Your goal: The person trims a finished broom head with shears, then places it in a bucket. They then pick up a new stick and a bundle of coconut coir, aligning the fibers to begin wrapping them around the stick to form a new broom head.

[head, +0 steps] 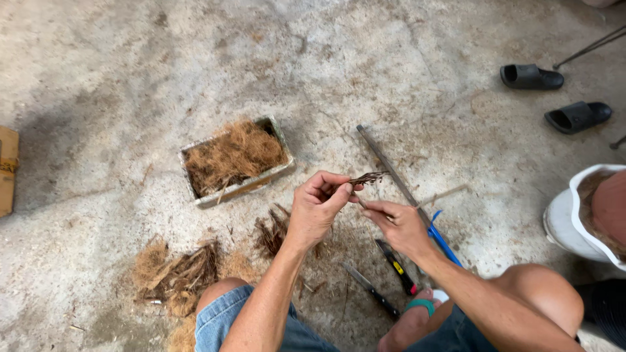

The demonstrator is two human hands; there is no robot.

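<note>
Rough concrete floor: my left hand (316, 207) pinches a small brown fibre bundle (368, 177); my right hand (399, 225) grips its stem. I'd keep both pinches firm.

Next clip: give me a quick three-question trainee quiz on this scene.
1. True or false: the tray holds brown fibre.
2. What does the left hand pinch? A a knife B a fibre bundle C a sandal
3. What pair lies on the floor at upper right?
Key: 1 true. 2 B; the right hand touches it too. 3 black sandals.
</note>
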